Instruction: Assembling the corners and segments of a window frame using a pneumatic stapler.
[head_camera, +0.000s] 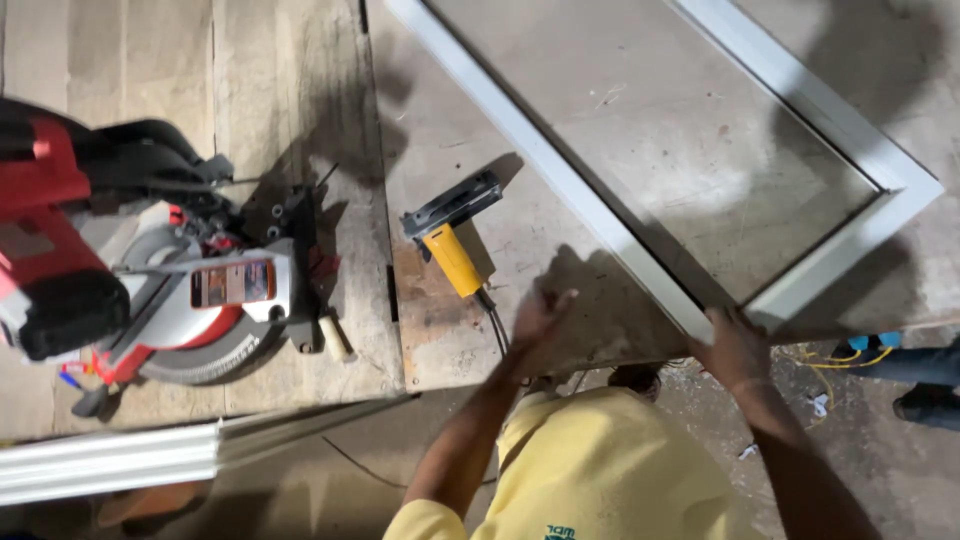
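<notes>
The right hand (737, 345) is gripping the near corner of a white frame (560, 170), fingers closed over the spot where two of its rails meet at the table (620, 110) edge. From that grip the frame is running away across the table: one long rail is slanting up and to the left, the shorter rail is heading right to a far corner, and a third rail is going back from there. The frame is lying flat on the grey tabletop.

The left hand (538, 325) is hovering open, fingers spread and apart, holding nothing. It is blurred, so I cannot tell whether it is touching the table. Just beyond its fingertips a grinder (455, 235) with a yellow body and a dark head is lying on the table, between this hand and the long rail, its cord (497, 325) trailing back past the hand.

Well to the left of both hands a red and grey mitre saw (150, 270) is sitting on a wooden bench (290, 90). Nearer than the saw, at the lower left, a bundle of white profiles (110, 460) is lying lengthwise.

The person is wearing a yellow shirt (600, 470). To the right of the gripping hand, beyond the table edge, yellow wires (840, 365) are lying on the floor beside a dark shape that is cut off by the picture's edge.
</notes>
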